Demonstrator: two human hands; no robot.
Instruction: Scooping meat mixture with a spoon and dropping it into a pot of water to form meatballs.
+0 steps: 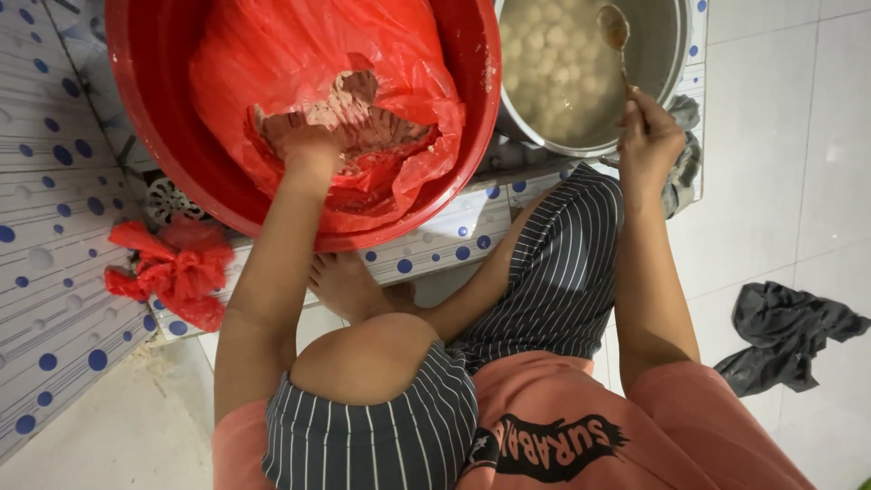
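Note:
My left hand (307, 145) reaches into a red plastic bag (299, 54) that lines a big red basin (154, 109); its fingers are buried in brownish dough (363, 113) inside the bag, so their grip is hidden. My right hand (646, 136) is closed on the handle of a metal spoon (614, 27). The spoon's bowl hangs over a large steel pot (667, 63) filled with cloudy liquid and several pale round balls (549, 63).
A crumpled red plastic bag (177, 272) lies on the dotted tile ledge (54, 299) at the left. A dark grey cloth (785, 331) lies on the white floor at the right. My knees and striped shorts (553, 272) fill the foreground below the basin.

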